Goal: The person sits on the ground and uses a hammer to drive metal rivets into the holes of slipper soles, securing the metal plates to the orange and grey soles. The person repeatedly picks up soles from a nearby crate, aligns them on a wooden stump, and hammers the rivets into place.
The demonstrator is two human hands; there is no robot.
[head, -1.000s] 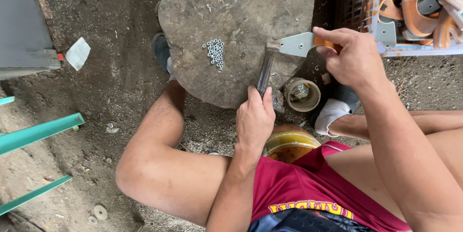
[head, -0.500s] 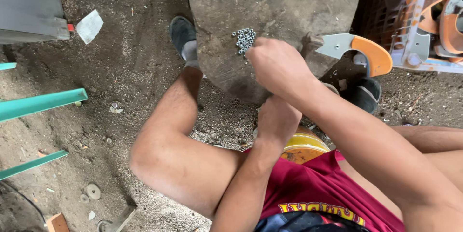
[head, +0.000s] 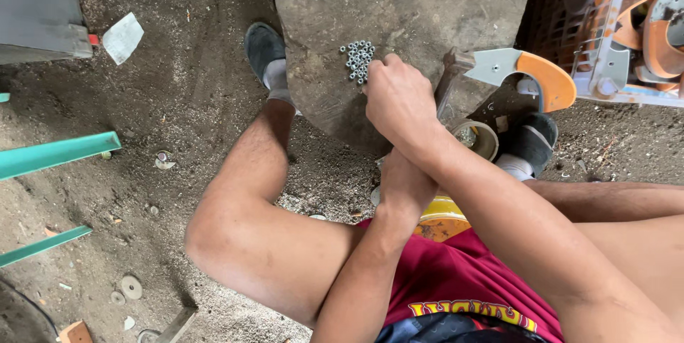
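— Start at the left; what lies there?

— Bare dirt floor (head: 178,101) with two green bars (head: 60,152) and a white scrap (head: 122,37); a few flat washers (head: 130,287) lie loose in the near left; none of it is being handled.

— And the middle?

— A round stone slab (head: 399,8) serves as the work surface; on it, left of centre, sits a small heap of little metal nuts (head: 358,59); the heap looks mostly whole, so as a judgement the sorting or fitting has a good deal left.

— Where are the hands?

— The right hand (head: 399,101) reaches across onto the slab, its fingertips (head: 372,76) curled together and touching the near right edge of the heap; it appears to be pinching at a nut, though I cannot tell whether one is actually clamped; the left hand (head: 405,183) lies nearer the body, tucked under the right forearm; its fingers are hidden, so whether it is closed on anything I cannot tell.

— Anything finished, further right?

— A grey metal piece with an orange handle (head: 527,76) rests at the slab's right edge, untouched; below it stands a small round cup (head: 484,140); at the far right a crate (head: 613,51) holds more orange and grey pieces; whether those are done or waiting, the view does not show.
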